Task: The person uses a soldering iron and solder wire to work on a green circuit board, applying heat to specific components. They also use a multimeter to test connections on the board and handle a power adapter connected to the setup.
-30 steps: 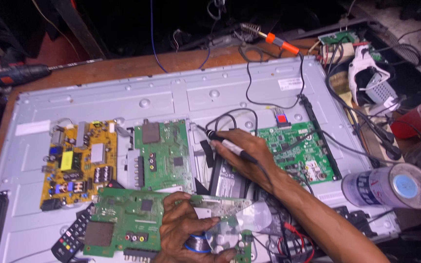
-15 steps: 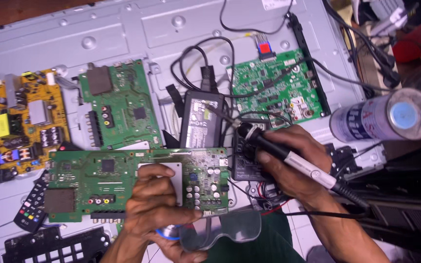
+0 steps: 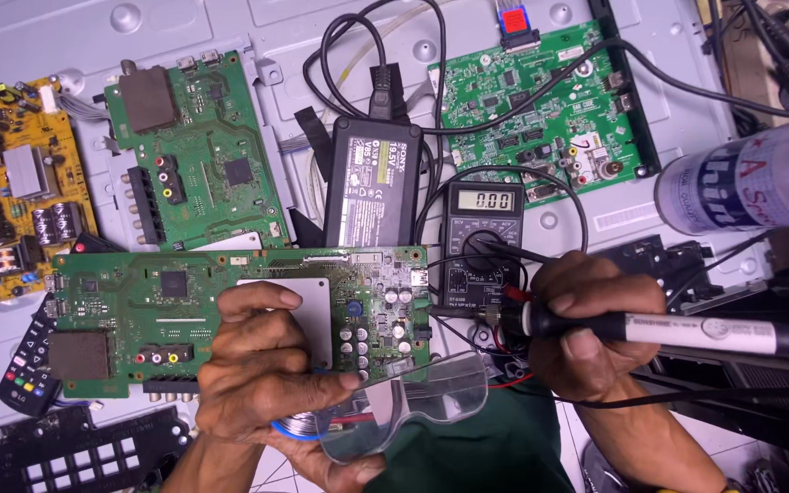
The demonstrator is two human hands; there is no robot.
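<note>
My left hand is clamped on the near edge of the long green circuit board, thumb lying across the silvery square plate in the middle of it. Tucked under the same fingers there's a small spool with a blue rim and a pair of clear safety glasses — the lens sticks out to the right of the grip, just below the board's corner.

My right hand is closed tight around a soldering iron, black grip with a white barrel running off to the right. Its tip points left, toward the board's right edge, near the cluster of small capacitors, though I can't tell if it's touching.

Just above that hand sits a black multimeter, its leads curling down past my knuckles. Further up from the left grip there's a black power brick, another green board to its left and a third one to its right. A white spray can lies up and right of the iron — a remote sits far left of the board.
</note>
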